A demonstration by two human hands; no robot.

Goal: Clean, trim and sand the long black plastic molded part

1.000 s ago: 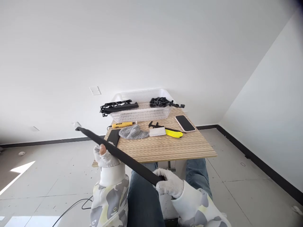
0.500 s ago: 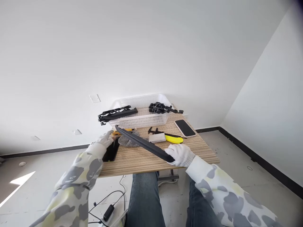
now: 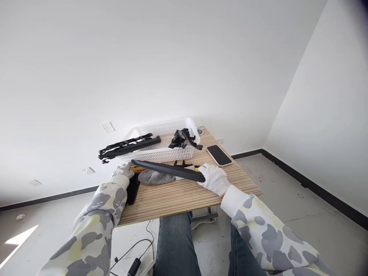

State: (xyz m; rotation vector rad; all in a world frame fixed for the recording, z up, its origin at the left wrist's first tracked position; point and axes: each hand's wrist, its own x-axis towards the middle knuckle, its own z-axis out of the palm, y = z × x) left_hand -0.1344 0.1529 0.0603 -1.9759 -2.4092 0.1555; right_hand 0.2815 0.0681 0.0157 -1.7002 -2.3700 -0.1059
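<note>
A long black plastic strip (image 3: 169, 170) slants across the table, raised a little above it. My right hand (image 3: 213, 178), in a white knit glove, is closed round its near right end. At its far left tip is my left hand (image 3: 123, 170), also gloved, with the fingers curled in against the tip; the exact grip is small and partly hidden. Beneath the strip lie a grey cloth (image 3: 155, 178), an orange-yellow tool (image 3: 137, 168), a pale block (image 3: 188, 168) and dark calipers (image 3: 179, 164), all partly covered. A dark phone (image 3: 132, 189) lies beside my left hand.
Behind the strip stands a white plastic basket (image 3: 161, 155), holding black strips (image 3: 132, 146) that overhang its left side and black clips (image 3: 182, 138) at the right. A pale-framed phone (image 3: 219, 155) lies on the wooden table (image 3: 172, 197). Cables and a black adapter (image 3: 133, 267) are on the floor.
The strip has come round flatter, its right end rising away from the table's front edge with my right hand. Its left tip has dropped to my left hand. The camera view has shifted slightly.
</note>
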